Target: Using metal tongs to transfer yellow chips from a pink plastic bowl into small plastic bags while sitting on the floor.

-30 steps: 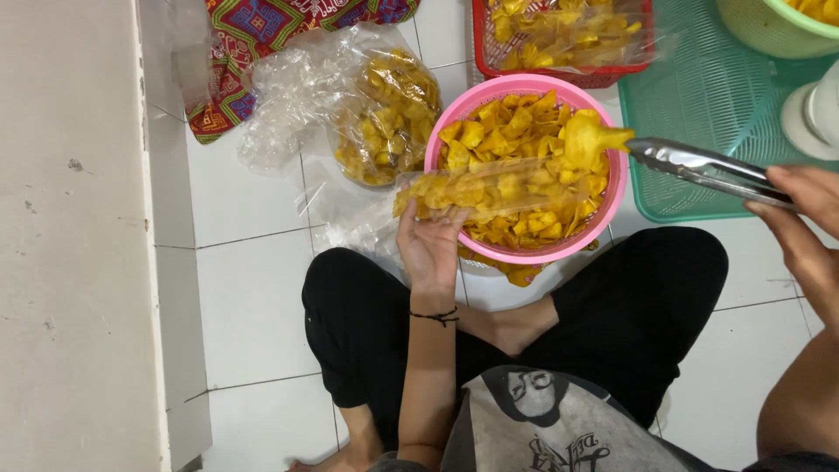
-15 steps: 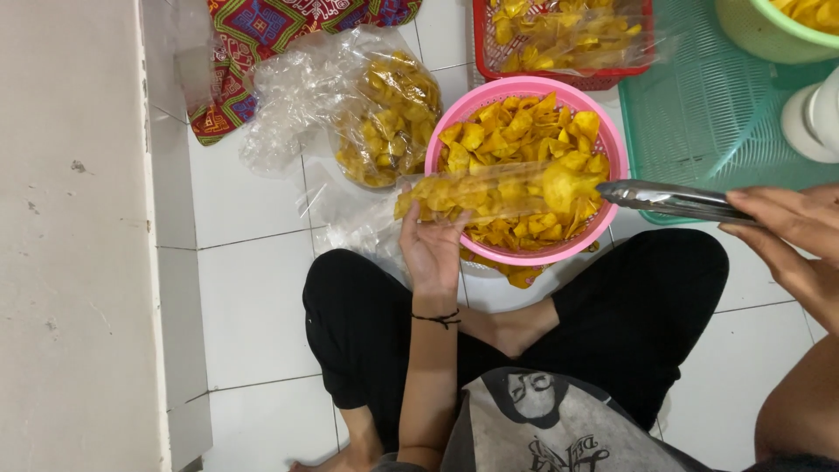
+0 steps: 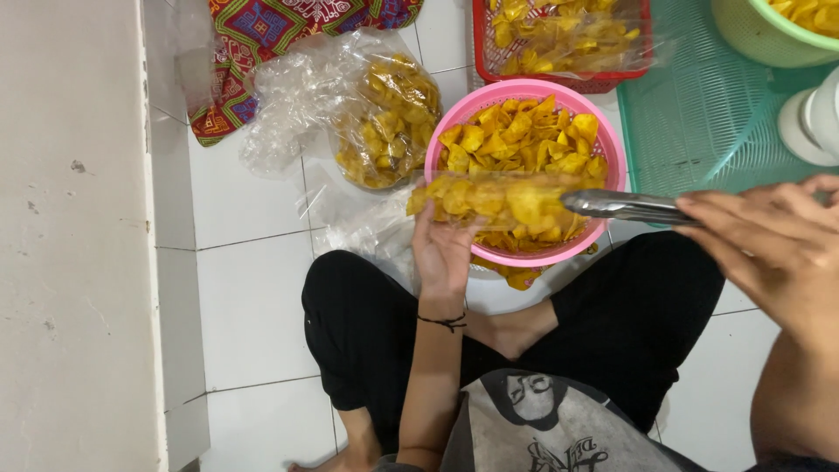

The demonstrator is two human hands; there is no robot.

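**Filling a bag with chips, seated on the floor**

I sit cross-legged on the white tiles. My left hand (image 3: 444, 249) is closed around a clear bag (image 3: 498, 203) of yellow chips, holding it on its side across the near rim of the pink bowl (image 3: 603, 240). My right hand (image 3: 769, 249) grips metal tongs (image 3: 625, 206), fingers curled round the handles; the tong tips reach into the bag's open end, arms close together. The bowl sits just beyond my knees, heaped with chips (image 3: 524, 135). Left of it lies a filled bag (image 3: 384, 122) among loose plastic. Farther off: a red basket (image 3: 559, 83) with chips, a teal tray (image 3: 699, 131), a green bowl (image 3: 752, 39), patterned cloth (image 3: 262, 35).
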